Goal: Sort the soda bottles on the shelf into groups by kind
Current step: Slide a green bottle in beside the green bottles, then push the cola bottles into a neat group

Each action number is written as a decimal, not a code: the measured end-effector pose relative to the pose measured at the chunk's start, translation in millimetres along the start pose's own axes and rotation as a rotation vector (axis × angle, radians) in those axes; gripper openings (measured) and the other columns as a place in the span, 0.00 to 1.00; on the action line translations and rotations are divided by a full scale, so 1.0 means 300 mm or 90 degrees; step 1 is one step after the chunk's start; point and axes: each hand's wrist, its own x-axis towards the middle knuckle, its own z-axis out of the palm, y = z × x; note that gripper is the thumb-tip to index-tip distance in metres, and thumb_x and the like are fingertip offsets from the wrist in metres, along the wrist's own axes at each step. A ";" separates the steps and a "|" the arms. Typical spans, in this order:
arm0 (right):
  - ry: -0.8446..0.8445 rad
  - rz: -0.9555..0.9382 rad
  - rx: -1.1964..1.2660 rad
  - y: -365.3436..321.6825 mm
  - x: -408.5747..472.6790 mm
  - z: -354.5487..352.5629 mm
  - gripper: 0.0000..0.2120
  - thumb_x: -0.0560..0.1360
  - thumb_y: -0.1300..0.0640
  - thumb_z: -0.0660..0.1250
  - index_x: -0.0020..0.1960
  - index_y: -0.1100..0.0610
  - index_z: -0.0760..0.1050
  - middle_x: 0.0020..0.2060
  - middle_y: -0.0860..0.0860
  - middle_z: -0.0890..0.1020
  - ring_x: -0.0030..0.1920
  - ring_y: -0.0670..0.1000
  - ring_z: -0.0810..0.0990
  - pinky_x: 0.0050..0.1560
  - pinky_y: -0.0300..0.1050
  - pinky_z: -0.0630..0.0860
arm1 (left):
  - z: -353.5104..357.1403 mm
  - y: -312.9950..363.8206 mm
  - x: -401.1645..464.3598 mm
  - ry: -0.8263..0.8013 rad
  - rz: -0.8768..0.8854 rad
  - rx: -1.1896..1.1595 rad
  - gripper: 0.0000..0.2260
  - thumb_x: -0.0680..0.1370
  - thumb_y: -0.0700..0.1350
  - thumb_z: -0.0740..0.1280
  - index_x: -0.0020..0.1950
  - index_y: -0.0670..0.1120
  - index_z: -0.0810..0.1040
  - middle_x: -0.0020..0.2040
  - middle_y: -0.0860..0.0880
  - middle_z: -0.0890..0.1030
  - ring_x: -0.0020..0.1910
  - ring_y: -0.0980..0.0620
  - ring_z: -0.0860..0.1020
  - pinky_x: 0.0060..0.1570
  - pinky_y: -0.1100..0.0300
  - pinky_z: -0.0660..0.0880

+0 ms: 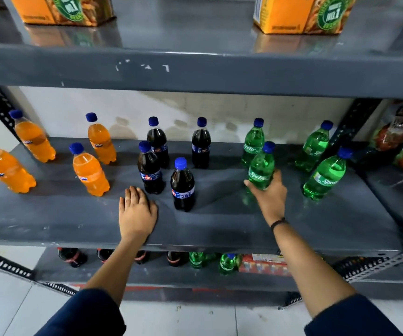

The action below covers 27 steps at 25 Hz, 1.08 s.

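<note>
The fingers (250,185) of the right hand (269,197) are closed around a green Sprite bottle (261,167), right of centre on the grey shelf (74,214). The left hand (137,210) lies flat and open at lower centre, holding nothing, near the dark cola bottles (183,185). The orange bottles (90,172) stand at left.

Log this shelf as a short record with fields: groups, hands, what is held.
shelf: grey metal, bottles standing in three groups
left group: four orange Fanta bottles
middle group: four dark cola bottles
right group: four green Sprite bottles
left hand: flat on shelf, empty
right hand: gripping one Sprite bottle
</note>
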 end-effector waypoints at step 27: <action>-0.184 0.008 0.132 -0.103 -0.129 0.310 0.32 0.64 0.56 0.77 0.63 0.58 0.66 0.55 0.49 0.77 0.59 0.55 0.77 0.53 0.36 0.70 | 0.004 -0.014 0.004 0.021 0.004 -0.046 0.27 0.78 0.51 0.57 0.73 0.38 0.58 0.75 0.37 0.60 0.76 0.41 0.54 0.75 0.46 0.51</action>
